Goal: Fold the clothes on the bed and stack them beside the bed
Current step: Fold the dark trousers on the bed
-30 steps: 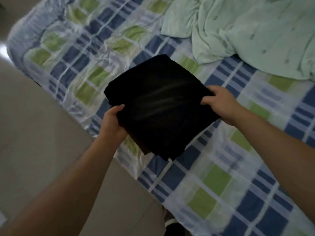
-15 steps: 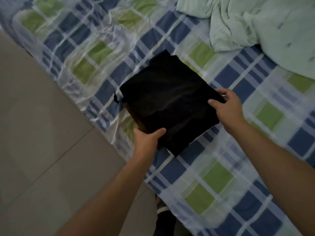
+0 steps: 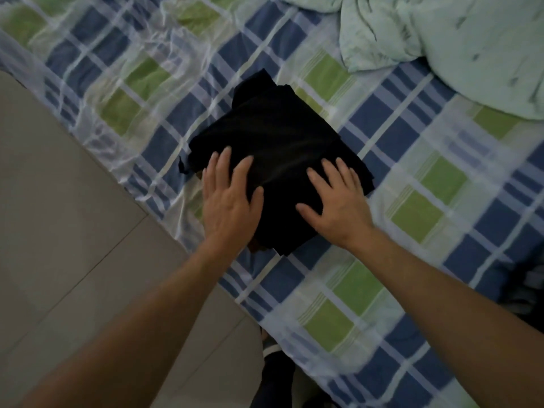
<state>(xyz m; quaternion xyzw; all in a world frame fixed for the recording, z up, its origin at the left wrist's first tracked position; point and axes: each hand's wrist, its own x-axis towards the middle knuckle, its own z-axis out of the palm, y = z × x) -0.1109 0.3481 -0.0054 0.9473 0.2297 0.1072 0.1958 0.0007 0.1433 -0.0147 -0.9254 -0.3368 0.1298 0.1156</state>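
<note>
Lying folded on the bed (image 3: 412, 178), black garment (image 3: 276, 136) sits near the bed's left edge, close to the floor (image 3: 59, 216). Rough square shape, several layers thick, corners a bit uneven; a small tab of fabric pokes out at its left side. A brownish bit shows under the near-left corner, can't tell what it is.

Both hands rest flat on top of garment, palms down. Left hand (image 3: 228, 198) covers the near-left part, fingers (image 3: 223, 160) spread and pointing away from the person, part of the palm hanging past the garment edge over the sheet. Right hand (image 3: 338, 204) covers the near-right part, fingers spread, thumb angled toward the left hand. No grip on either side: both hands wide, flat, pressing on cloth, nothing pinched or held. Hands are near each other, not touching, black fabric showing between them. Bare forearms run in from the bottom corners.

Sheet is checked blue, green and white, wrinkled near the left edge. Pale green blanket (image 3: 456, 39) bunched at the top right, well apart from garment. Dark cloth (image 3: 530, 278) at far right edge, blurred, can't tell what. Floor is plain beige tile. Person's dark foot or shoe (image 3: 275, 375) shows low centre beside the bed edge.
</note>
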